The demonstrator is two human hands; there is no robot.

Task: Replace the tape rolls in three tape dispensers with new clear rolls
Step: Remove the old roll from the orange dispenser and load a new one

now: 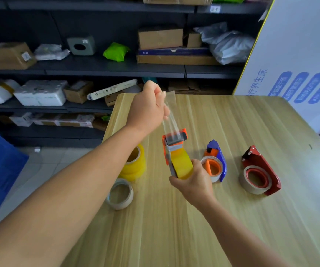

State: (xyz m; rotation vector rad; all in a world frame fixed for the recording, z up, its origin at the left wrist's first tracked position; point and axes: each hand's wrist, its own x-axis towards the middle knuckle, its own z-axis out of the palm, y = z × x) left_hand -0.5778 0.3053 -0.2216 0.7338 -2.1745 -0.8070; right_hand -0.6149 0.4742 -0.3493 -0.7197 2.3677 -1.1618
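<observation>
Centrally, the right hand (193, 182) grips the orange dispenser (174, 151) with its clear roll (182, 163) above the table (174, 228), while the left hand (147, 110), at 11 o'clock, pinches the tape strip (169, 114) taut.

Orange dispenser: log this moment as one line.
orange dispenser: held up, yellowish roll loaded | right hand: grips roll end | left hand: pulls clear tape strip upward | blue dispenser, red dispenser: on table
</observation>
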